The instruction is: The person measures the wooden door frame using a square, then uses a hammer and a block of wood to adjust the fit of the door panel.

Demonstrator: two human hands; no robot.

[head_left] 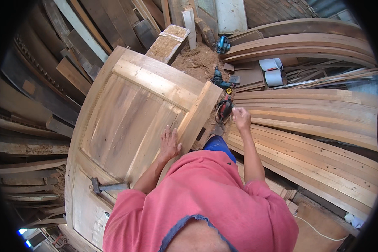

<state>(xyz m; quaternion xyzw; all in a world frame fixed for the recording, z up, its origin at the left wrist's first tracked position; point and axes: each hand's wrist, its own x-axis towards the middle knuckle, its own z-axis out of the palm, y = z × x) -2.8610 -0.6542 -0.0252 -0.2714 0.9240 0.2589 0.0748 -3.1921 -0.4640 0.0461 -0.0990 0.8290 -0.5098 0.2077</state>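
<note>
A large panelled wooden door (126, 113) lies in front of me and to my left. My left hand (169, 143) rests flat on it with the fingers apart, close to the raised edge board (199, 111). A hammer (115, 186) lies on the door left of my body. My right hand (241, 117) is raised past the door's right edge, its fingers curled closed; what they hold, if anything, is too small to make out. Just left of that hand sits a red and black power tool (226, 107), with a cord looped beside it.
Beyond the red tool lie a teal drill (217, 79), a yellow tape measure (228, 90) and a teal circular saw (222, 44). Stacked planks (306, 147) fill the right side. Boards (33, 96) lean along the left. Sawdust (193, 63) covers the floor ahead.
</note>
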